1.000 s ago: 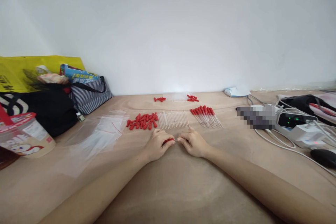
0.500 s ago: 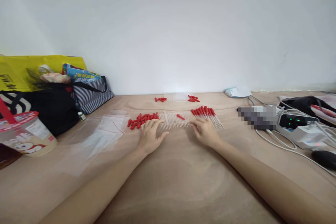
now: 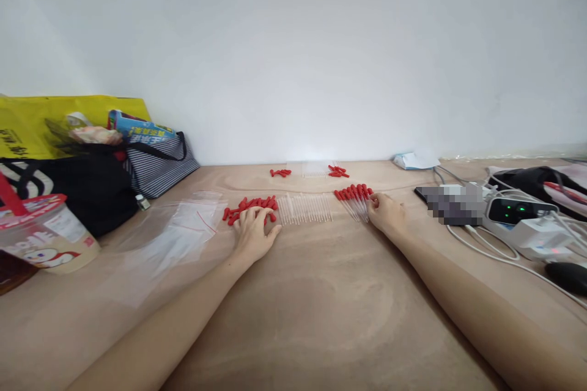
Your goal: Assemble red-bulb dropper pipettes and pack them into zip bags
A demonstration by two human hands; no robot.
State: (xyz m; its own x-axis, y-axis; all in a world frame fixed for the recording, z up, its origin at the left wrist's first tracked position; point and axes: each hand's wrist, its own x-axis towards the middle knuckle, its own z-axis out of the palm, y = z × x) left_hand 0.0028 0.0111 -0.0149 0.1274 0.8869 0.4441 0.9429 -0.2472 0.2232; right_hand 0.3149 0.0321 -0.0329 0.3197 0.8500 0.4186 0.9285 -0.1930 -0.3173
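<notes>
Two hands: On my head-camera feed, the left hand [image 3: 254, 237] and the right hand [image 3: 387, 214] reach forward over a wooden tabletop [image 3: 312, 311], apart from each other.
Left hand: Fingers bend over the near side of a pile of red bulbs [image 3: 261, 202], thumb spread; I cannot tell whether one is in its grasp.
Right hand: Fingertips close in at the right end of a fanned row of red-capped tubes [image 3: 353, 192], beside the outermost cap; whether they grip it, I cannot tell.
Between the hands: A row of clear tubes [image 3: 305, 208] lies just beside the pile.
Blocked from me: The left hand covers some bulbs.
Toward the wall: Two smaller red clusters [image 3: 280, 173] flank more thin tubes.
Left side: Clear plastic bags [image 3: 183, 229] lie flat near a lidded drink cup [image 3: 55, 235], a small bottle [image 3: 142, 202] and a striped bag [image 3: 160, 162].
Right side: White cables [image 3: 493, 261] surround a device with green lights [image 3: 513, 210], near a black mouse [image 3: 568, 277].
Room: Brown wood grain meets a pale wall [image 3: 284, 61].
</notes>
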